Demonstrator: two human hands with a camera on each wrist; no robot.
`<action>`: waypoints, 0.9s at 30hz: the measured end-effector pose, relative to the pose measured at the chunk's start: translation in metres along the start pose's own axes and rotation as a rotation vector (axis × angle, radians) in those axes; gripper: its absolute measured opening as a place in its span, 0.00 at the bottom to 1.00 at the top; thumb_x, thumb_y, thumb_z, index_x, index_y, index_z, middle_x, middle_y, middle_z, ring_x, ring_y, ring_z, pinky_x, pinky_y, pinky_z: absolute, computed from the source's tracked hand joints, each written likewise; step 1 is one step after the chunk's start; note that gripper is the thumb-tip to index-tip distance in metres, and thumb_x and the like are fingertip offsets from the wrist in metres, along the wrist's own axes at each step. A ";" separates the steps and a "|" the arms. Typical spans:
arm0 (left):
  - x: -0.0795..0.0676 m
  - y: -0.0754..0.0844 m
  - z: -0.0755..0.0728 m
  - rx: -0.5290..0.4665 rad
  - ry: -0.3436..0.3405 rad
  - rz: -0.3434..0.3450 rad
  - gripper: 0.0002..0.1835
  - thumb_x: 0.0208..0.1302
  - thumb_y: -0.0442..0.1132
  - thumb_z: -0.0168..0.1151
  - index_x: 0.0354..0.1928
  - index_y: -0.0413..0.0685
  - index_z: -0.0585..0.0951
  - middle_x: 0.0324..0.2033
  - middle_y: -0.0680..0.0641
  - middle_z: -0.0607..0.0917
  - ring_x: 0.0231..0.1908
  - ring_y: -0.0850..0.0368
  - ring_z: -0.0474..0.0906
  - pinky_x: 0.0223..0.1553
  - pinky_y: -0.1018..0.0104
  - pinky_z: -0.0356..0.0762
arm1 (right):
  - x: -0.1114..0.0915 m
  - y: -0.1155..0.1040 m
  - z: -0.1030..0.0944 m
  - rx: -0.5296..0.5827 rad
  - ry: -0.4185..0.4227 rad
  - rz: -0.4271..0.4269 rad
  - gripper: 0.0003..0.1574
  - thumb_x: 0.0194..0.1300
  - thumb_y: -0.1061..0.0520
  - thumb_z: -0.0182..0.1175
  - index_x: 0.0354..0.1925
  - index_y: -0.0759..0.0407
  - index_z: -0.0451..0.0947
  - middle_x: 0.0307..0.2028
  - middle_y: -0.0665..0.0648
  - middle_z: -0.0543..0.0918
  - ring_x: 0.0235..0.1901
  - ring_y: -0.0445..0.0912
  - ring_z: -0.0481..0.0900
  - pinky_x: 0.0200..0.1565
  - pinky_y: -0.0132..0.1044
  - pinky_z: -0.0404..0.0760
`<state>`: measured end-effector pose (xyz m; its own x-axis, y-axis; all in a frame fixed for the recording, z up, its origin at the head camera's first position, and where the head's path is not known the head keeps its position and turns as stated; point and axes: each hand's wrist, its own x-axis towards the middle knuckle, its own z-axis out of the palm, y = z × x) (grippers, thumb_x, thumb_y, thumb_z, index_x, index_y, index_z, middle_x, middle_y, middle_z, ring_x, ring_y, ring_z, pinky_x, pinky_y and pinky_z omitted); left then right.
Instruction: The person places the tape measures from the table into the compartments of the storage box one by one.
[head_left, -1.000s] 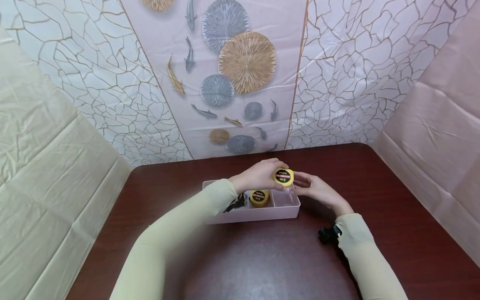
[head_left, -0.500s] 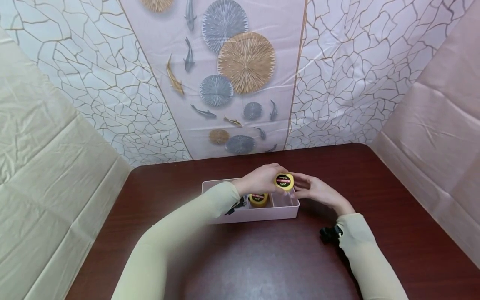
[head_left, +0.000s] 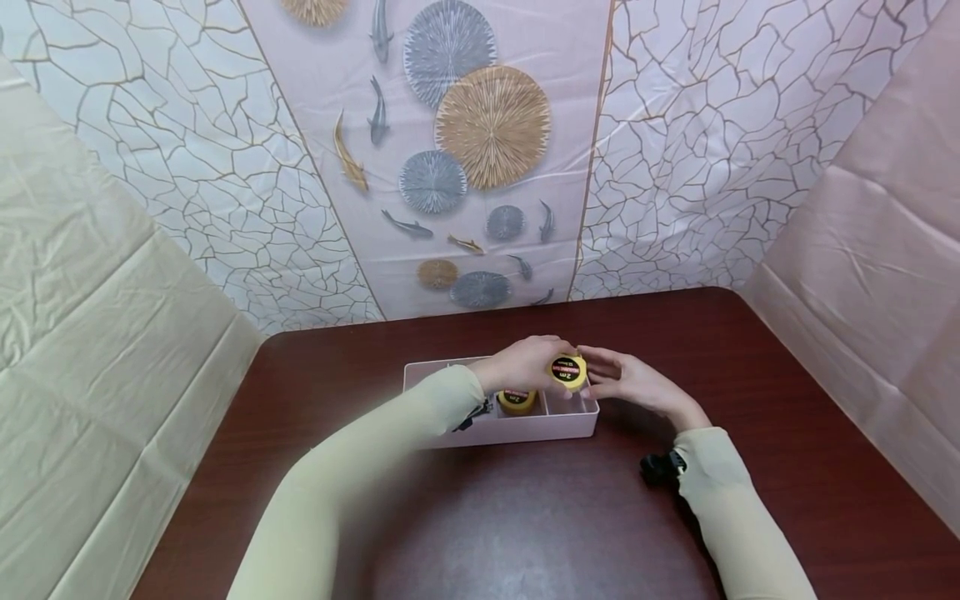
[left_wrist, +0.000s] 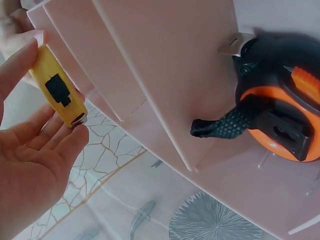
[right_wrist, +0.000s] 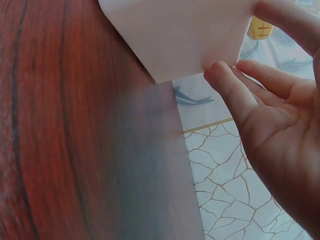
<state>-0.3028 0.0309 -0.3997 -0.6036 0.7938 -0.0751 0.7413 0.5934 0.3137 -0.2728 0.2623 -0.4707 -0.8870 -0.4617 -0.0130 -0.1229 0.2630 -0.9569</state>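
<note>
My left hand [head_left: 528,365] pinches a yellow tape measure [head_left: 568,372] above the right compartment of a pale pink divided box [head_left: 517,430]. The left wrist view shows the tape measure [left_wrist: 57,90] edge-on, thumb and fingers at its opposite ends. At the box's back right corner is my right hand [head_left: 637,385]; its thumb and fingers grip the box's end wall [right_wrist: 185,35]. A second yellow tape measure [head_left: 517,402] lies in the middle compartment, partly covered by my left hand. Further left in the box sits an orange and black tape measure [left_wrist: 280,105] with a strap, hidden in the head view.
The box stands on a dark red-brown table [head_left: 510,517]. Behind it hangs a patterned cloth [head_left: 491,208], and plain cloth walls [head_left: 862,292] flank both sides. Wrist cameras [head_left: 660,468] are strapped under the sleeves.
My left hand has come down slightly with the yellow tape measure, closer to the right compartment. It covers more of the second tape measure. My right hand has barely moved.
</note>
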 end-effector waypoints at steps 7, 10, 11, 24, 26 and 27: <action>0.002 0.001 0.001 -0.011 -0.040 0.025 0.32 0.60 0.49 0.74 0.64 0.44 0.77 0.54 0.49 0.81 0.49 0.60 0.76 0.50 0.70 0.72 | 0.000 0.001 -0.001 -0.012 -0.010 -0.012 0.54 0.62 0.58 0.71 0.77 0.64 0.54 0.75 0.66 0.58 0.73 0.61 0.58 0.65 0.44 0.69; 0.004 0.000 0.003 -0.022 -0.056 0.024 0.32 0.61 0.48 0.74 0.64 0.45 0.77 0.53 0.50 0.81 0.48 0.61 0.75 0.50 0.71 0.72 | 0.000 0.002 -0.001 -0.007 -0.016 -0.019 0.54 0.63 0.59 0.71 0.77 0.65 0.53 0.75 0.67 0.58 0.73 0.61 0.57 0.63 0.36 0.71; 0.005 -0.001 0.004 -0.026 -0.061 0.021 0.32 0.61 0.48 0.74 0.64 0.45 0.77 0.52 0.51 0.81 0.47 0.61 0.75 0.49 0.71 0.72 | 0.000 0.002 -0.001 -0.004 -0.018 -0.022 0.53 0.63 0.59 0.71 0.77 0.65 0.53 0.75 0.67 0.58 0.73 0.61 0.57 0.62 0.34 0.71; 0.007 -0.005 0.011 -0.032 -0.086 0.004 0.33 0.61 0.47 0.74 0.66 0.45 0.75 0.55 0.50 0.80 0.49 0.62 0.74 0.50 0.71 0.71 | -0.002 0.001 0.002 0.019 -0.024 -0.038 0.53 0.63 0.62 0.70 0.77 0.68 0.53 0.75 0.69 0.58 0.73 0.63 0.57 0.61 0.31 0.71; 0.007 -0.006 0.009 -0.040 -0.087 0.009 0.33 0.61 0.46 0.74 0.66 0.45 0.75 0.55 0.51 0.80 0.49 0.62 0.74 0.50 0.71 0.71 | -0.002 0.000 0.001 0.018 -0.024 -0.038 0.53 0.63 0.62 0.70 0.77 0.68 0.53 0.75 0.69 0.58 0.73 0.63 0.57 0.62 0.31 0.71; 0.007 -0.006 0.008 -0.041 -0.089 0.014 0.32 0.61 0.46 0.74 0.65 0.46 0.75 0.55 0.51 0.80 0.49 0.62 0.74 0.50 0.71 0.71 | -0.001 0.000 0.000 0.019 -0.024 -0.038 0.53 0.63 0.62 0.70 0.77 0.68 0.53 0.75 0.69 0.58 0.73 0.63 0.57 0.62 0.31 0.71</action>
<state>-0.3090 0.0342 -0.4099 -0.5636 0.8116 -0.1539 0.7354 0.5778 0.3540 -0.2714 0.2628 -0.4703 -0.8707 -0.4915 0.0165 -0.1477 0.2294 -0.9621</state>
